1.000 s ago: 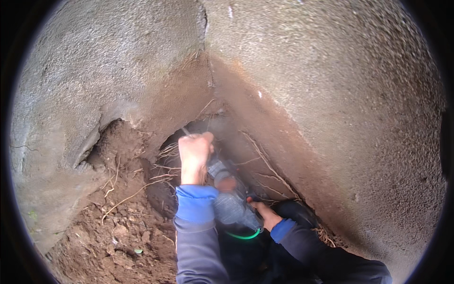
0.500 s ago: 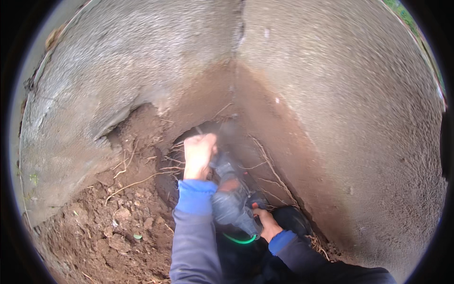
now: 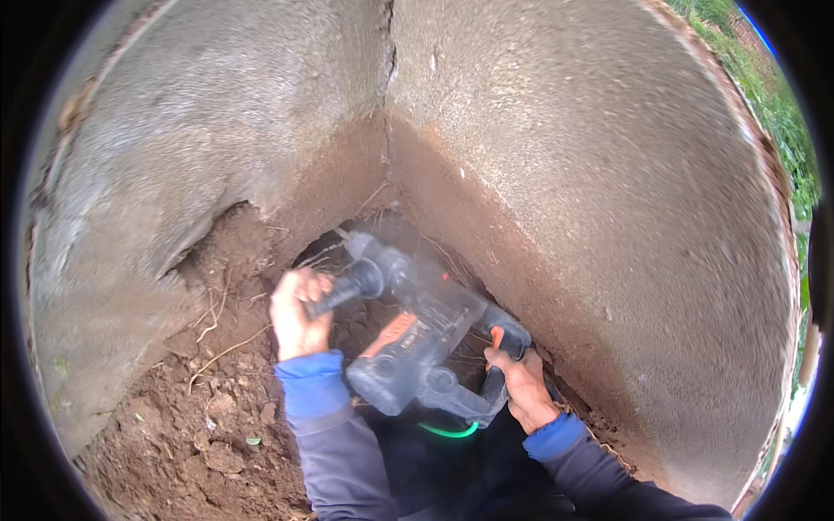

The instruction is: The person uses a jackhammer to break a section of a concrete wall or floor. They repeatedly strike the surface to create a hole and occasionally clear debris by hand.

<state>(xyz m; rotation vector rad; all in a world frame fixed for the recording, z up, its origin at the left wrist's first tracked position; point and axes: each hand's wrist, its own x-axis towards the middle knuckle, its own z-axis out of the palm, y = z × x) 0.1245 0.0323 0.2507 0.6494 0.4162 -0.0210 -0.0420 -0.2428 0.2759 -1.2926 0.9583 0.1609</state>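
Observation:
A dark grey rotary hammer drill with an orange patch lies across both hands over a hole in the corner. My left hand is closed round its black side handle. My right hand grips the rear handle, beside the orange trigger. The chuck end points up and left, and a short length of the bit shows against the dark hollow at the foot of the wall; its tip is hard to make out. A green cable loops below the drill.
Two rough concrete walls, a left wall and a right wall, meet behind the hole. Loose brown soil with clods is heaped at the left. Thin roots poke from the dirt. Green plants stand beyond the right wall.
The drill has turned so its side shows more, and its front has shifted left. My left hand has moved left and down, my right hand slightly right. The whole view has shifted too.

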